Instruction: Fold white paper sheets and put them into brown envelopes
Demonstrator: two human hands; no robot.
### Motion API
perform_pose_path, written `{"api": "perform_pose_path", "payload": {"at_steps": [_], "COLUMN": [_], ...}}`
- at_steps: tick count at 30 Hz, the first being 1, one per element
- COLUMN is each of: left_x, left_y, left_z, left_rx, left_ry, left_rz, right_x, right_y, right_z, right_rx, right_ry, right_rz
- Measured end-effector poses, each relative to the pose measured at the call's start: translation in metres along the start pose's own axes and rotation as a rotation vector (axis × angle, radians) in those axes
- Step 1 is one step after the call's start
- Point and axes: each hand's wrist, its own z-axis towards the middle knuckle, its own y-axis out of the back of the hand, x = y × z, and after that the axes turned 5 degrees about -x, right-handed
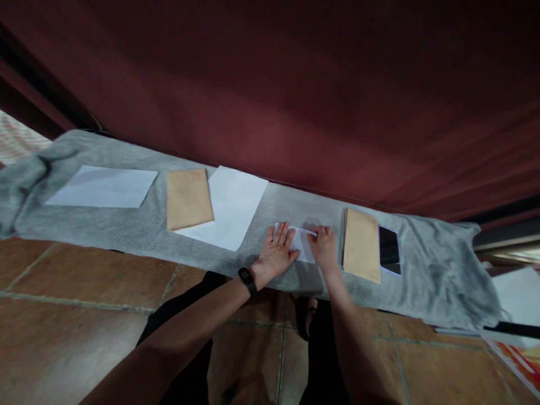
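Note:
A small folded sheet of white paper [302, 243] lies on the grey cloth in front of me. My left hand [277, 251] rests flat over its left part with the fingers spread, and a dark band circles that wrist. At the paper's right edge, my right hand [324, 245] has its fingers curled, with the thumb against the sheet. That hand covers the right end of the paper. Just beyond it to the right is a stack of brown envelopes [361, 245].
Grey cloth [147, 222] covers the long, narrow surface. Leftward lie a brown envelope [189, 199] overlapping a white sheet [236, 205], and another white sheet [105, 187]. A phone [388, 249] sits beside the right envelopes. Dark red upholstery [295, 112] rises behind.

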Motion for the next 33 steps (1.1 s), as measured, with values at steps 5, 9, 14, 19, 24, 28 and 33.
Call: {"api": "perform_pose_path", "payload": {"at_steps": [5,9,14,19,24,28,33], "left_x": [0.001,0.003,0.017,0.034,0.044,0.047,0.047], "left_y": [0.001,0.006,0.024,0.053,0.068,0.061,0.052], "left_z": [-0.001,0.002,0.02,0.036,0.035,0.025,0.007], "left_rx": [-0.003,-0.016,-0.136,-0.251,-0.375,-0.28,-0.107], "left_ry": [-0.015,-0.013,0.051,0.066,-0.048,-0.147,-0.227], "left_rz": [-0.018,-0.071,-0.147,-0.163,-0.089,-0.042,-0.016], "right_x": [-0.001,-0.003,-0.002,0.01,0.02,0.013,-0.003], "right_y": [0.004,0.01,0.018,0.034,0.045,0.046,0.048], "right_z": [0.0,0.002,0.011,0.012,0.007,0.0,-0.011], "right_rx": [0.053,0.054,0.01,-0.085,-0.165,-0.065,0.207], "right_ry": [-0.063,-0.112,-0.123,-0.083,0.009,0.12,0.268], "right_rz": [0.106,0.193,0.451,0.581,0.582,0.457,0.229]}}
